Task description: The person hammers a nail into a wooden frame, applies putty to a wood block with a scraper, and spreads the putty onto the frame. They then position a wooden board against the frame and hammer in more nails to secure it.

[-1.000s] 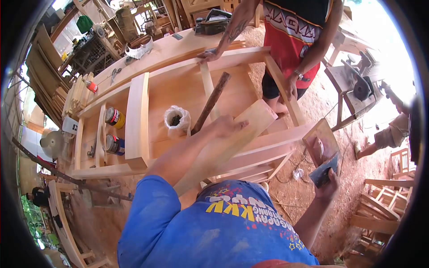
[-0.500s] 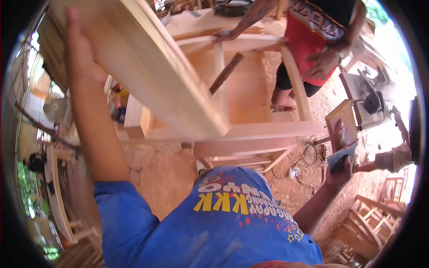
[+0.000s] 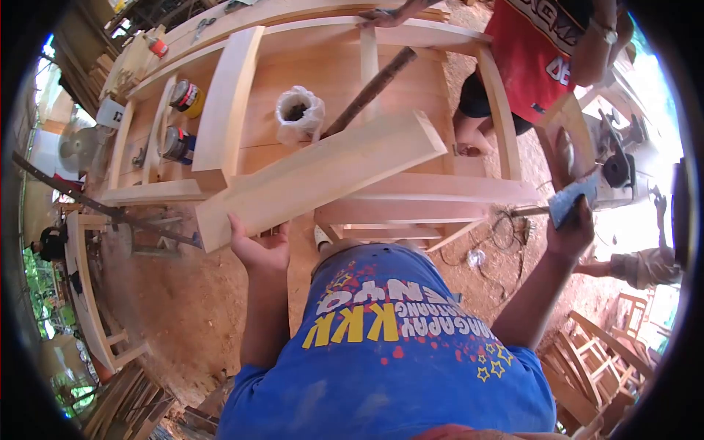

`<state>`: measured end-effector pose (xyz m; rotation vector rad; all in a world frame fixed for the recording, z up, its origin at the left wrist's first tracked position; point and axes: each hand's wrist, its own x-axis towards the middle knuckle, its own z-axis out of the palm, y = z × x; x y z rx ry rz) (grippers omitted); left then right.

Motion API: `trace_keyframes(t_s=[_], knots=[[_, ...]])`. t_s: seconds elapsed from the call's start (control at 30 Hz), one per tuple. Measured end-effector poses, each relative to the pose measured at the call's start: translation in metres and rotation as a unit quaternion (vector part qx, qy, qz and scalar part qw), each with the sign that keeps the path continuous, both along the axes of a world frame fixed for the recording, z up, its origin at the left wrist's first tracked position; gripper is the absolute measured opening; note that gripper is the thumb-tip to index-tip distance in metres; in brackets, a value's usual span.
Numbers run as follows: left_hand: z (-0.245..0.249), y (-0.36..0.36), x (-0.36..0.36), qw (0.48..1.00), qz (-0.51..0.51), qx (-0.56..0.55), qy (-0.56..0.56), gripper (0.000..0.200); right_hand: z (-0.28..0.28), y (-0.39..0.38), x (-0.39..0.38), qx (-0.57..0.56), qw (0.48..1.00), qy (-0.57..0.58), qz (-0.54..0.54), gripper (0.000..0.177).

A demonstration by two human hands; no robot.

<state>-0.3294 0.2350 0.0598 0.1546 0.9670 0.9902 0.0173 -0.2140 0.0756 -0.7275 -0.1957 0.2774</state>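
My left hand (image 3: 258, 248) grips the near left end of a pale wooden plank (image 3: 323, 176), thumb on the face and fingers at the lower edge. The plank slants up to the right, overlapping the front rail of a wooden frame (image 3: 425, 189). Off to the right, my right hand (image 3: 570, 233) is closed around a flat blue-grey sheet (image 3: 574, 198) with a dark part by the fingers. Just beyond the sheet is a small wooden board (image 3: 551, 130) with a brown patch; I cannot tell whether the same hand holds it.
A co-worker in a red and black shirt (image 3: 524, 66) stands beyond the frame, one hand (image 3: 389, 16) on its far rail. A plastic-lined container (image 3: 299, 114), a dark stick (image 3: 374, 88) and jars (image 3: 187, 99) sit inside the frame. Cables (image 3: 506, 238) lie on the floor.
My left hand has brought the plank down from close before the camera at upper left, and it now lies more level across the view. My right hand has risen slightly with the sheet.
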Motion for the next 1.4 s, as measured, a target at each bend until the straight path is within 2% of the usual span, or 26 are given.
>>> trace_keyframes(t_s=[0.07, 0.1, 0.17, 0.27, 0.33, 0.43, 0.53, 0.63, 0.67, 0.73, 0.77, 0.87, 0.9, 1.0, 1.07, 1.13, 1.3, 1.37, 1.4], knots=[[-0.020, -0.008, 0.002, 0.999, 0.023, -0.030, -0.014, 0.064, 0.020, 0.037, -0.012, 0.000, 0.997, -0.045, 0.061, 0.049], [-0.034, -0.012, 0.000, 0.999, 0.030, -0.030, -0.021, 0.066, 0.019, 0.044, -0.016, -0.030, 0.999, -0.029, 0.031, 0.052], [-0.056, -0.021, -0.001, 0.991, -0.014, 0.049, -0.123, 0.072, 0.028, 0.067, -0.023, -0.071, 0.997, -0.023, -0.011, 0.059], [-0.058, -0.020, 0.009, 0.995, -0.018, 0.027, -0.097, 0.075, 0.039, 0.089, -0.027, -0.083, 0.995, -0.045, 0.028, 0.064], [-0.052, -0.020, 0.010, 0.998, -0.011, 0.023, -0.057, 0.072, 0.044, 0.103, -0.032, -0.083, 0.995, -0.033, 0.044, 0.062], [-0.055, -0.013, 0.010, 0.996, -0.049, 0.014, -0.068, 0.072, 0.041, 0.116, -0.039, -0.088, 0.995, -0.011, 0.051, 0.049], [-0.070, -0.007, -0.003, 0.990, -0.111, -0.022, -0.084, 0.071, 0.034, 0.126, -0.043, -0.073, 0.993, 0.008, 0.092, 0.042], [-0.083, -0.004, -0.017, 0.954, -0.268, 0.019, -0.136, 0.071, 0.028, 0.132, -0.051, -0.069, 0.991, 0.007, 0.112, 0.042], [-0.086, -0.005, -0.021, 0.953, -0.281, 0.003, -0.113, 0.070, 0.027, 0.133, -0.055, -0.071, 0.991, 0.007, 0.113, 0.042], [-0.074, -0.011, -0.013, 0.949, -0.306, -0.037, -0.057, 0.069, 0.027, 0.134, -0.062, -0.086, 0.990, 0.014, 0.107, 0.043], [-0.069, -0.013, -0.011, 0.938, -0.343, -0.039, -0.032, 0.060, 0.025, 0.134, -0.064, -0.090, 0.990, 0.020, 0.105, 0.043], [-0.053, -0.009, -0.009, 0.810, -0.584, 0.007, 0.050, 0.053, 0.026, 0.134, -0.068, -0.089, 0.990, 0.014, 0.112, 0.046], [-0.037, -0.010, -0.003, 0.767, -0.636, 0.051, 0.073, 0.050, 0.025, 0.133, -0.069, -0.088, 0.989, 0.013, 0.118, 0.046], [0.005, 0.003, 0.032, 0.699, -0.678, 0.227, 0.023, 0.054, 0.025, 0.133, -0.073, -0.096, 0.986, 0.019, 0.133, 0.039], [0.028, 0.005, 0.077, 0.747, -0.635, 0.199, -0.002, 0.052, 0.020, 0.135, -0.071, -0.094, 0.978, 0.012, 0.185, 0.041], [0.053, 0.004, 0.133, 0.717, -0.653, 0.242, -0.011, 0.060, 0.021, 0.146, -0.075, -0.108, 0.972, 0.013, 0.209, 0.038], [0.078, -0.008, 0.203, 0.677, -0.712, 0.167, -0.085, 0.055, 0.029, 0.157, -0.076, -0.114, 0.952, -0.016, 0.283, 0.032], [0.076, -0.009, 0.207, 0.704, -0.690, 0.144, -0.089, 0.055, 0.032, 0.143, -0.074, -0.111, 0.953, -0.044, 0.278, 0.032], [0.075, -0.009, 0.209, 0.714, -0.681, 0.132, -0.090, 0.055, 0.044, 0.136, -0.079, -0.147, 0.958, -0.051, 0.241, 0.032]])
